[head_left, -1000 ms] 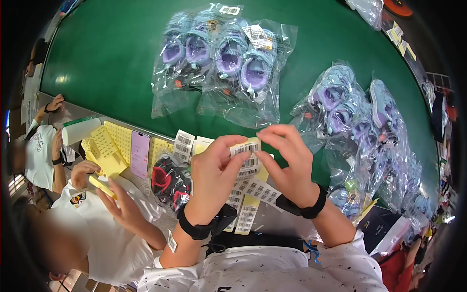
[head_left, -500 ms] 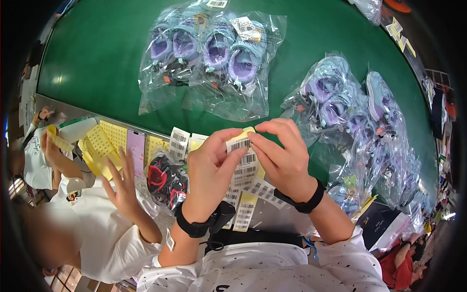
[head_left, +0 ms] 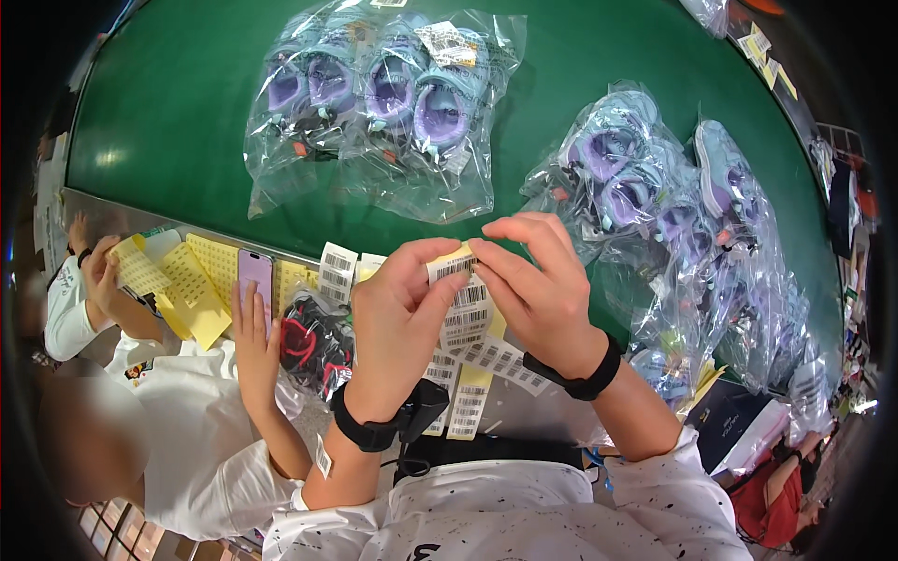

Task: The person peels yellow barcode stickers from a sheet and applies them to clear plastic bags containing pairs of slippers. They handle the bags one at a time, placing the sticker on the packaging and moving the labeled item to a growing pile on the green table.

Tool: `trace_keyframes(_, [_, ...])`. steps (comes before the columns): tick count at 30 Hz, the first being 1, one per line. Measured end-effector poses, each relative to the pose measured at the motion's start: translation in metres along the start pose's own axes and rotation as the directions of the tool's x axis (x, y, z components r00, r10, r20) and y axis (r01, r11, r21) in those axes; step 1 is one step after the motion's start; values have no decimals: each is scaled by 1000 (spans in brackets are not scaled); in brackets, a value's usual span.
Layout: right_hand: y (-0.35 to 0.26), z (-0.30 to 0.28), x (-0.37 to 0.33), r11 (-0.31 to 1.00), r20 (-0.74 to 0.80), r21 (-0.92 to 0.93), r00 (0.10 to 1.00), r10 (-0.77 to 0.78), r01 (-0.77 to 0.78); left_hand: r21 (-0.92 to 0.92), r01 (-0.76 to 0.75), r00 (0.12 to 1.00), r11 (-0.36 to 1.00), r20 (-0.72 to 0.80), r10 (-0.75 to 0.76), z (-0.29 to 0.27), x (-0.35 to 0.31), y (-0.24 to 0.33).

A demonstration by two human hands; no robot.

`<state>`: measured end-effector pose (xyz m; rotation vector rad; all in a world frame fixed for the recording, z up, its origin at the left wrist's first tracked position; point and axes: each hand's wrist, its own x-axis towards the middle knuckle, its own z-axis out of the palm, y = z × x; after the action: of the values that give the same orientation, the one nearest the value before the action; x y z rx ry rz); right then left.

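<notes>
one barcode label strip (head_left: pixel 468 320) is gripped by the left hand (head_left: pixel 398 313), the right hand (head_left: pixel 543 292) pinching its top corner; no label looks fully freed, several remain; bagged shoes (head_left: pixel 391 86) lie beyond.

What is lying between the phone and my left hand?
In the head view, from the phone toward your left hand come a yellow sheet, then a white barcode sheet, with a bagged dark item lower in frame.
</notes>
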<state>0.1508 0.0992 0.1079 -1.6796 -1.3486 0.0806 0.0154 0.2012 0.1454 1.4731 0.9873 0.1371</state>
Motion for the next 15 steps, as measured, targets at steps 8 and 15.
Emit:
trace_keyframes(8, [5, -5, -10, 1000, -6, 19, 1000, -20, 20, -29, -9, 1000, 1000, 11, 9, 11, -3, -5])
trace_keyframes(15, [10, -11, -17, 998, -35, 56, 999, -26, 28, -32, -13, 1000, 999, 28, 14, 22, -4, -6])
